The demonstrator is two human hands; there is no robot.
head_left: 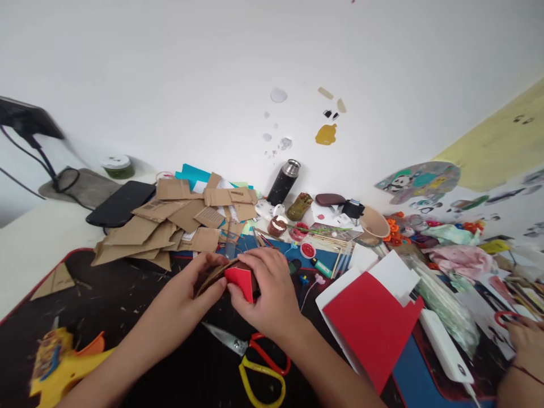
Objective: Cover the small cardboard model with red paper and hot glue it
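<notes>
Both hands meet over the dark mat around a folded piece of brown cardboard. My left hand grips its left side, thumb in front and fingers behind. Between the thumb and fingers of my right hand is a small red paper piece, which lies against the cardboard's front. Fingers hide part of the cardboard, so its full shape does not show. Just below the hands lie scissors with one red and one yellow handle, their blades pointing left. A yellow glue gun rests left of my left forearm.
Cardboard scraps are heaped at the back left. Behind the hands stand a black thermos and small jars. Red paper and a white power strip lie to the right. Another person's hand is at the right edge, by red-handled scissors.
</notes>
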